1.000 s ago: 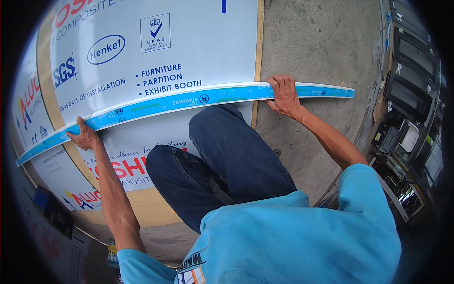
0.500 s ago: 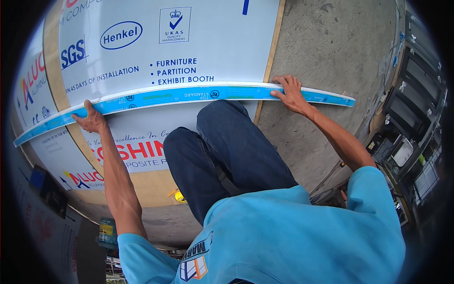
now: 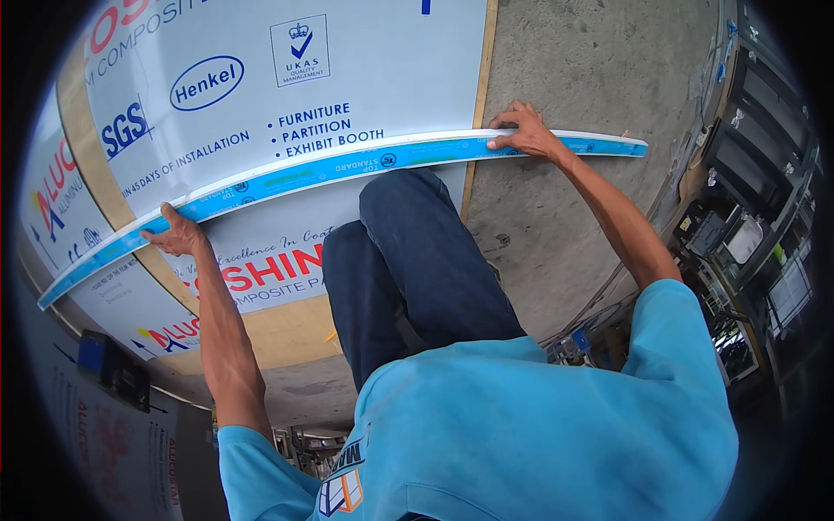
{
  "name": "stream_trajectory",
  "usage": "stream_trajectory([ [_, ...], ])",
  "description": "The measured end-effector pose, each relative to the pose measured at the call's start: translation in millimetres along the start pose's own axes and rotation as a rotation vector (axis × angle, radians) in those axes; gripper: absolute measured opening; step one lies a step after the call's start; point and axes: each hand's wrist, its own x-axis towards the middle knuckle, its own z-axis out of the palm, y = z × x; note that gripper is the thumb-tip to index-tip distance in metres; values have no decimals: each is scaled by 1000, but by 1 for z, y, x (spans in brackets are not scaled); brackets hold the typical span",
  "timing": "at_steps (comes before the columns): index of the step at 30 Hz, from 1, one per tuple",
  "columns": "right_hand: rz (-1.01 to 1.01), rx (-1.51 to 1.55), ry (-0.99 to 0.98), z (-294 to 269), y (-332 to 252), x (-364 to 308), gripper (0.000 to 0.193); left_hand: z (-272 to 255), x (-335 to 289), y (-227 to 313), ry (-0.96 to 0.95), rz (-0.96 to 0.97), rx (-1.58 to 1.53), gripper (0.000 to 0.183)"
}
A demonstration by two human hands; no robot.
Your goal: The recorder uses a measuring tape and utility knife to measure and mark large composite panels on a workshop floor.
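Holding a long blue-faced strip (image 3: 317, 174), left fingers (image 3: 162, 237) and right fingers (image 3: 514, 116) clamp it.

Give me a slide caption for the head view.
Left hand and right hand hold a long blue-faced strip across a printed pale panel.

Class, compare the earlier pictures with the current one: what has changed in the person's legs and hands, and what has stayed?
The left knee has moved right, closer to the right knee. The thumb of the right hand, at first under the near edge of the strip, now lies on its blue face. Nothing was let go: the right and left hand still hold the strip across the panel.
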Motion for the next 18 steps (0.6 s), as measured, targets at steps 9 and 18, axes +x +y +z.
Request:
stream_trajectory([
  [9,72,36,-10,-4,-4,4,54,2,2,5,-11,24,34,100],
  [18,89,27,-125,-12,-28,5,53,-7,0,10,-39,23,32,99],
])
